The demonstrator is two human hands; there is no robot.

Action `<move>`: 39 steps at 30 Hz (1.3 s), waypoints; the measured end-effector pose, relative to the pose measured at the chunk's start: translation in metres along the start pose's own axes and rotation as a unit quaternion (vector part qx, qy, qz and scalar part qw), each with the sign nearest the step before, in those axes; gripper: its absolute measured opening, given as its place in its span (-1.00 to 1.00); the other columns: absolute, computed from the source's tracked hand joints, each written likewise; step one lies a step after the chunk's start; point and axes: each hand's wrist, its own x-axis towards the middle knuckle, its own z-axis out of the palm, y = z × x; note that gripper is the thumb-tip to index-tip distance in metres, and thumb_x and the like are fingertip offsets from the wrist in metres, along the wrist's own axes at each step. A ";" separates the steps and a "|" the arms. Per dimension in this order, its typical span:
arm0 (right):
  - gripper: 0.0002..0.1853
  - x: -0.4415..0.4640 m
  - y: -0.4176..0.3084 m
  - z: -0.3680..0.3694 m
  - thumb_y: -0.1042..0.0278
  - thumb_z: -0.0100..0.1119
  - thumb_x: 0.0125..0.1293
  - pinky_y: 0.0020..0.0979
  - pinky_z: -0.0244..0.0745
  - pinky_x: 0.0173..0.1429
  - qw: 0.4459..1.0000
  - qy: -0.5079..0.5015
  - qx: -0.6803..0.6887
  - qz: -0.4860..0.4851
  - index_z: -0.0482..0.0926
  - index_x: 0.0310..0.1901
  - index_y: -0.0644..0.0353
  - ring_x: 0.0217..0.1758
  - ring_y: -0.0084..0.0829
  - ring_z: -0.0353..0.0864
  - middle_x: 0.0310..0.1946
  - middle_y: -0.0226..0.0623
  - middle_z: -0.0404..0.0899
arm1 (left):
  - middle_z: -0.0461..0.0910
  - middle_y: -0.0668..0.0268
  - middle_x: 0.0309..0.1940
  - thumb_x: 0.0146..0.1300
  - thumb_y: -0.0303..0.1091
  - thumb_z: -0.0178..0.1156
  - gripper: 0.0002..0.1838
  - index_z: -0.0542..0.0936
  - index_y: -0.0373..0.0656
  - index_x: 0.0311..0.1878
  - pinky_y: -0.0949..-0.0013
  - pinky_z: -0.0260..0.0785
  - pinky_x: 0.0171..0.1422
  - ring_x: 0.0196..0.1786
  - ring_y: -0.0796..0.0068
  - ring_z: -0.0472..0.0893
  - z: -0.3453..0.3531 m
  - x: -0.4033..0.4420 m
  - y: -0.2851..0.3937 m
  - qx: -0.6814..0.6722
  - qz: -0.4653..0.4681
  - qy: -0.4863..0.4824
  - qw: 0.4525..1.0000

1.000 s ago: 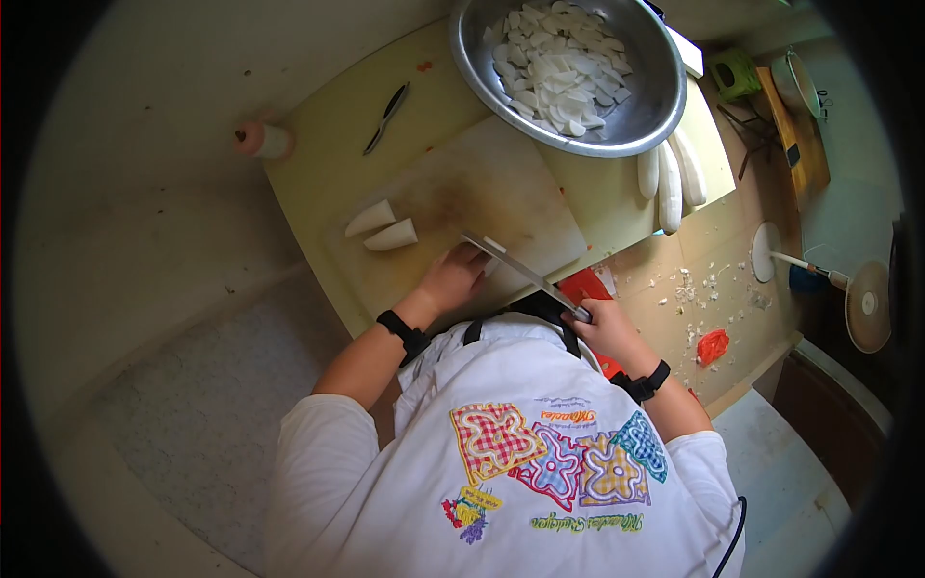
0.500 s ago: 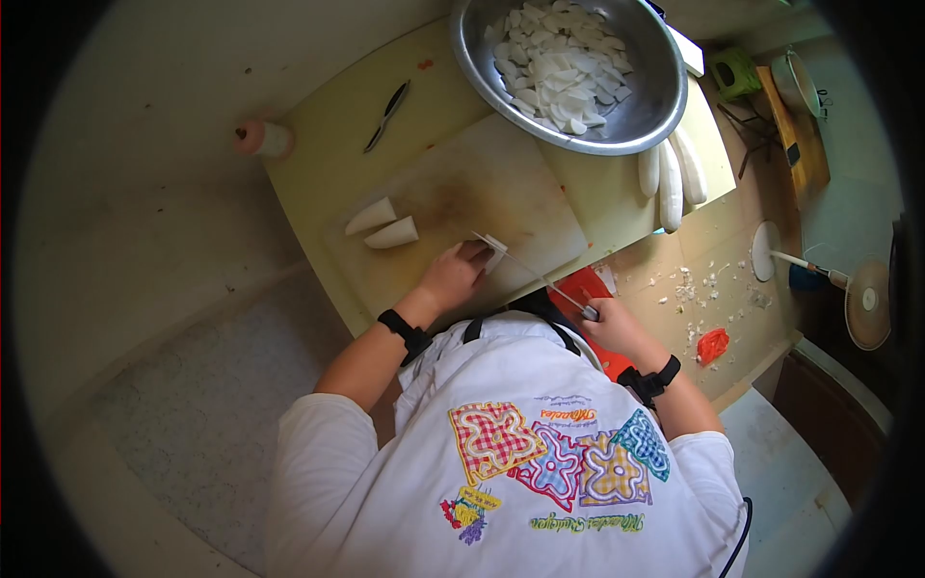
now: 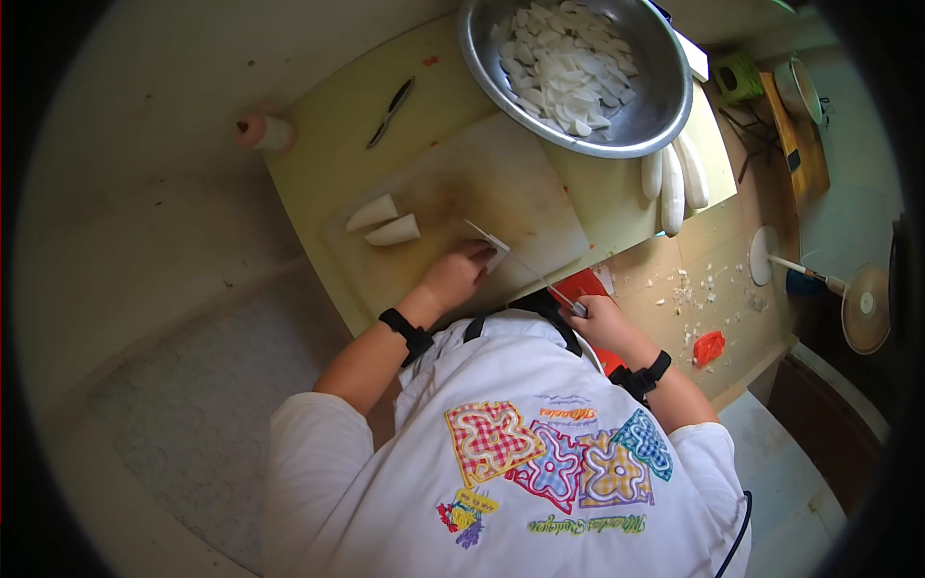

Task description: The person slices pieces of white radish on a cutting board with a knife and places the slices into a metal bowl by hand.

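My right hand (image 3: 604,324) is closed around the handle of a knife (image 3: 538,274), whose thin blade slants up and left over the cutting board (image 3: 530,183). With bent fingers, my left hand (image 3: 459,276) presses a piece of white radish (image 3: 497,254) against the board, right beside the blade. Its fingertips are partly hidden. Two longer radish pieces, one upper (image 3: 372,212) and one lower (image 3: 393,230), lie on the board beyond my left hand.
A large metal basin (image 3: 471,72) of sliced radish stands at the back. Several whole peeled radishes (image 3: 673,193) lie beside it near the table edge. A peeler (image 3: 390,113) and a pink-capped bottle (image 3: 265,132) are at the left. Scraps and a red bag (image 3: 708,349) lie on the floor.
My right hand has shifted slightly left with the knife, and the blade tip reaches a little further up and left. My left hand still presses the radish piece.
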 end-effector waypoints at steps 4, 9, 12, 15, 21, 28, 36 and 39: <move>-0.61 -0.005 0.018 0.002 0.15 0.28 0.35 -0.19 0.38 -0.36 1.000 -0.015 0.010 0.008 0.57 -0.41 0.38 -0.56 -0.21 0.42 -0.60 0.02 0.49 | 0.62 0.11 0.08 0.13 -0.43 0.23 -0.63 0.66 -0.19 0.06 0.19 0.54 0.17 0.12 0.09 0.61 -0.002 0.003 0.001 0.017 0.025 0.020 0.999; -0.65 0.007 0.000 0.003 0.19 0.28 0.33 -0.19 0.42 -0.34 1.000 -0.016 -0.001 -0.006 0.57 -0.40 0.38 -0.54 -0.18 0.47 -0.58 0.03 0.52 | 0.62 0.11 0.07 0.12 -0.44 0.23 -0.59 0.64 -0.17 0.09 0.17 0.55 0.14 0.06 0.07 0.63 0.002 0.003 0.002 -0.010 -0.010 0.008 1.000; -0.64 0.029 -0.001 0.015 0.16 0.27 0.34 -0.18 0.48 -0.27 1.000 -0.013 -0.020 0.012 0.59 -0.36 0.37 -0.47 -0.11 0.59 -0.54 0.01 0.59 | 0.62 0.12 0.08 0.13 -0.44 0.23 -0.58 0.63 -0.14 0.12 0.14 0.56 0.13 0.03 0.05 0.64 -0.002 0.003 0.004 -0.013 -0.028 -0.014 0.999; -0.61 0.031 0.007 0.019 0.11 0.27 0.35 -0.16 0.48 -0.27 1.000 -0.016 -0.021 0.017 0.60 -0.35 0.36 -0.47 -0.09 0.58 -0.52 0.00 0.61 | 0.62 0.12 0.06 0.14 -0.44 0.22 -0.59 0.64 -0.12 0.11 0.13 0.55 0.13 0.03 0.05 0.64 -0.005 0.002 0.006 -0.007 -0.031 -0.020 0.999; -0.61 0.023 0.006 0.010 0.05 0.30 0.31 -0.13 0.48 -0.29 0.997 0.049 -0.006 -0.060 0.60 -0.38 0.31 -0.47 0.02 0.58 -0.53 0.04 0.60 | 0.65 0.13 -0.03 0.17 -0.41 0.24 -0.65 0.66 -0.14 0.06 0.14 0.53 0.09 -0.05 0.03 0.65 -0.005 0.001 0.005 -0.008 -0.010 0.007 1.000; -0.64 -0.008 0.017 -0.004 0.07 0.33 0.21 -0.04 0.53 -0.27 0.962 0.195 -0.157 -0.107 0.58 -0.46 0.24 -0.41 0.06 0.63 -0.53 0.01 0.61 | 0.64 0.28 -0.28 0.04 -0.47 0.37 -0.76 0.65 -0.13 -0.17 0.18 0.43 -0.08 -0.22 0.22 0.61 -0.078 0.001 0.087 0.024 0.235 0.123 0.964; -0.75 -0.045 0.033 -0.011 0.16 0.43 -0.02 -0.18 0.53 -0.32 0.871 0.313 -0.324 -0.193 0.56 -0.44 0.07 -0.41 -0.21 0.65 -0.50 -0.29 0.60 | 0.61 0.44 -0.29 0.03 -0.35 0.35 -0.90 0.73 0.00 -0.34 0.21 0.33 0.08 -0.03 0.33 0.49 -0.088 0.058 0.092 0.179 0.204 0.039 0.962; -0.74 -0.060 0.034 -0.011 0.20 0.44 -0.07 -0.18 0.51 -0.31 0.865 0.330 -0.315 -0.209 0.54 -0.44 0.07 -0.42 -0.21 0.63 -0.52 -0.30 0.58 | 0.60 0.44 -0.32 0.03 -0.27 0.35 -0.91 0.74 0.01 -0.37 0.23 0.34 0.08 -0.04 0.34 0.49 -0.078 0.069 0.101 0.209 0.215 -0.038 0.953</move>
